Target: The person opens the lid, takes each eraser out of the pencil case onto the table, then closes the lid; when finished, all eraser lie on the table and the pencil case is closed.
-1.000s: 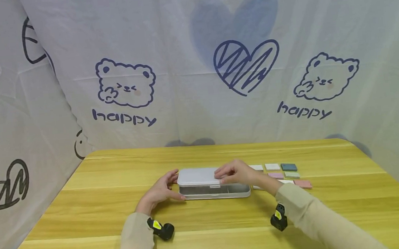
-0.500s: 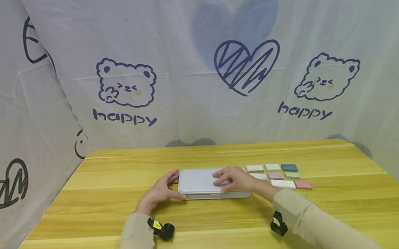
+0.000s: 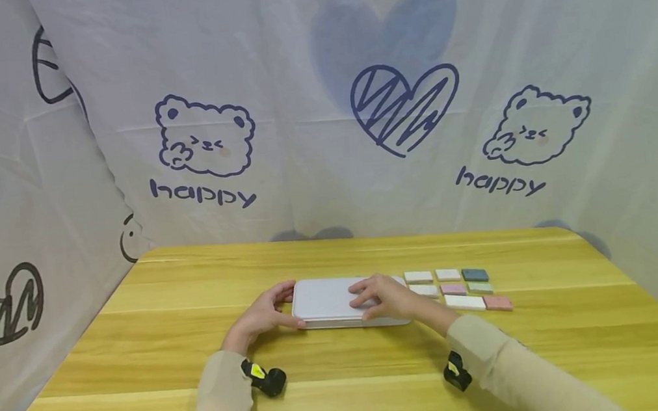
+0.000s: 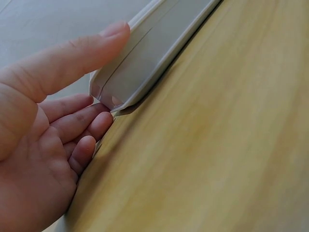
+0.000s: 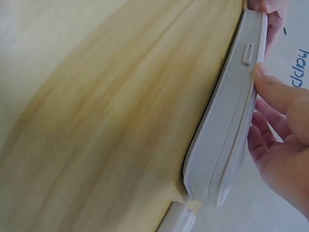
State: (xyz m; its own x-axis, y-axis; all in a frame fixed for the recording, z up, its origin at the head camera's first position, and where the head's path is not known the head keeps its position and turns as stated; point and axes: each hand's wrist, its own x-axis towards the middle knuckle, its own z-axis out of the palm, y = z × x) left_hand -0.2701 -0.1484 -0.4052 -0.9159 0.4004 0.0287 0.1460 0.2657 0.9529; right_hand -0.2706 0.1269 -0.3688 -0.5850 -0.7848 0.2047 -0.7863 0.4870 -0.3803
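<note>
A long white pencil case [image 3: 322, 297] lies on the table with its lid down; a thin seam runs along its front in the right wrist view, near a small latch [image 5: 248, 53]. At the case's left end, my left hand [image 3: 262, 312] holds it between the thumb at the front corner and the fingers round the far side. My right hand [image 3: 386, 297] rests on the lid's right half, fingers on top and thumb at the front edge. The right hand hides part of the lid.
Just right of the case, several small eraser-like blocks lie in rows: white [image 3: 464, 302], blue [image 3: 475, 275], lilac [image 3: 452, 289], green [image 3: 480, 288] and pink [image 3: 498, 303]. A printed curtain [image 3: 311, 135] hangs behind the wooden table [image 3: 345, 387].
The pencil case's lid, raised a second ago with its inside showing, has come down onto the base. My right hand lowered with it and stays on top. The left hand has hardly moved.
</note>
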